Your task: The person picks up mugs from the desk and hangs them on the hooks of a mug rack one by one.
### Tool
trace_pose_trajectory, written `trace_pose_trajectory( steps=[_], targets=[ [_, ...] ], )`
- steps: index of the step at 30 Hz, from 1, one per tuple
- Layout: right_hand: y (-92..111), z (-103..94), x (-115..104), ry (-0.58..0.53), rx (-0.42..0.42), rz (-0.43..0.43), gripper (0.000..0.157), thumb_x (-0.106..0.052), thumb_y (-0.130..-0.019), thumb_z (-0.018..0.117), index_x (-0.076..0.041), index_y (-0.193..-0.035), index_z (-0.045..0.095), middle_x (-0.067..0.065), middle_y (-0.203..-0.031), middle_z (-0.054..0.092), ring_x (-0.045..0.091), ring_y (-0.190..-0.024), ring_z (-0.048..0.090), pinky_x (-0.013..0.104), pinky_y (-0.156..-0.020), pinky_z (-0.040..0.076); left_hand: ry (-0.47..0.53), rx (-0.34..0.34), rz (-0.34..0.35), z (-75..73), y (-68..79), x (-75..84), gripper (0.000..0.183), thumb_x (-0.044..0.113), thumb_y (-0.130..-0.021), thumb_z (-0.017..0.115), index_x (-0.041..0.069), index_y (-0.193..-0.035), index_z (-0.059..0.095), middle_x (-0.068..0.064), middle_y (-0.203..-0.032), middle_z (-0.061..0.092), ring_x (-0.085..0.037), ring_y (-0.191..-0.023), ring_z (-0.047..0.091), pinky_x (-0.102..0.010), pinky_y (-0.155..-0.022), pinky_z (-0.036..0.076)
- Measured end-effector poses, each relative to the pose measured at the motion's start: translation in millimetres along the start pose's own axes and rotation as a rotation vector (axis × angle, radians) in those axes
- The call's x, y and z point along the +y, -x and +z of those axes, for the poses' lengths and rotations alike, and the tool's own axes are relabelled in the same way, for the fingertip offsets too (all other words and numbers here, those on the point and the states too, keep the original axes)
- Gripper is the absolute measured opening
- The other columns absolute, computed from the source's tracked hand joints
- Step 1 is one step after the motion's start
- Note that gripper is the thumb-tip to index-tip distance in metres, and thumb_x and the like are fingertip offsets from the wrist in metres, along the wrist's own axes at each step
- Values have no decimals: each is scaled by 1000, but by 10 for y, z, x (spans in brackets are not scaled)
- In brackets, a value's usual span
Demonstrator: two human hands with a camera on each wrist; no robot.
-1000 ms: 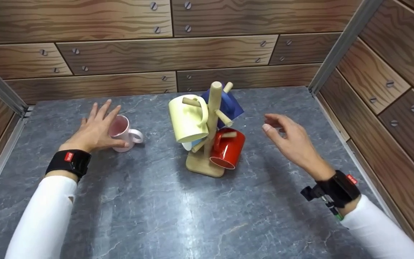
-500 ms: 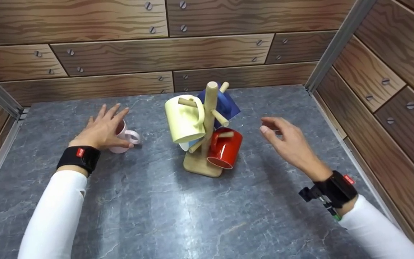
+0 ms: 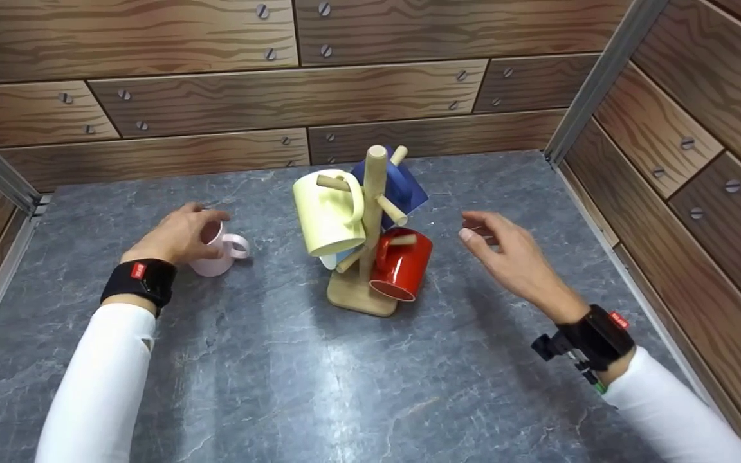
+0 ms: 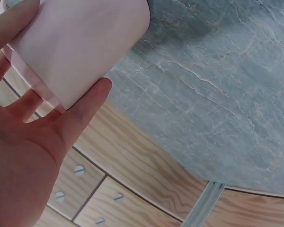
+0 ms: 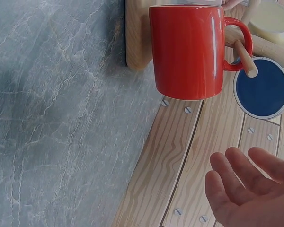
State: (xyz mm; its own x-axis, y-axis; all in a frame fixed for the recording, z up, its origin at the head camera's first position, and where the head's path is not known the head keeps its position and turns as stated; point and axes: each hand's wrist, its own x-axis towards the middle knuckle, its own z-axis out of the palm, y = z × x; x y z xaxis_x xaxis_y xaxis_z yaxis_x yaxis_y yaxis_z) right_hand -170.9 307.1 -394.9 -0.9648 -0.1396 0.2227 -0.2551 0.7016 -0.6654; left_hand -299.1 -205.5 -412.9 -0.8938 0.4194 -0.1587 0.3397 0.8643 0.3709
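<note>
At the left of the head view, my left hand (image 3: 171, 238) grips a pale pink mug (image 3: 213, 265) from above, its handle pointing right. In the left wrist view, thumb and fingers lie on opposite sides of that mug, near its rim. My right hand (image 3: 515, 260) hovers right of a wooden mug tree (image 3: 374, 193), fingers loosely bent and holding nothing. On the tree hang a pale yellow mug (image 3: 329, 218), a blue mug (image 3: 414, 193) and a red mug (image 3: 406, 267). Behind the yellow one, a white and light blue thing (image 3: 330, 260) is mostly hidden.
The tree's square base (image 3: 352, 297) stands mid-table on a grey marbled surface (image 3: 280, 386). Wood-patterned panels (image 3: 216, 106) wall in the back and sides, with metal corner posts (image 3: 586, 83). One upper peg (image 3: 392, 211) points toward the front right.
My left hand moves slightly right over the pink mug, and its spread fingers close round it. The right hand stays almost still. The head view shifts a little.
</note>
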Motion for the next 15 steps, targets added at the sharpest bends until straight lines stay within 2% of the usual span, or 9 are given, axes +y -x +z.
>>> trace_pose_trajectory(
  steps=[7,15],
  targets=[
    [-10,-2,-12,-3,-14,10,54,-39,-107,56,1,-144,56,16,-131,65,30,-116,63,50,-99,52,45,80,17,-19,104,-24,63,21,-83,83,10,-141,61,-30,-142,48,-51,-122,52,-66,-97,48],
    [2,10,-38,-18,-19,-2,53,-39,-106,58,-1,-144,57,16,-134,64,29,-117,63,49,-100,51,110,177,41,-72,240,46,60,28,-84,84,12,-137,64,-25,-134,54,-46,-120,53,-64,-95,48]
  ],
)
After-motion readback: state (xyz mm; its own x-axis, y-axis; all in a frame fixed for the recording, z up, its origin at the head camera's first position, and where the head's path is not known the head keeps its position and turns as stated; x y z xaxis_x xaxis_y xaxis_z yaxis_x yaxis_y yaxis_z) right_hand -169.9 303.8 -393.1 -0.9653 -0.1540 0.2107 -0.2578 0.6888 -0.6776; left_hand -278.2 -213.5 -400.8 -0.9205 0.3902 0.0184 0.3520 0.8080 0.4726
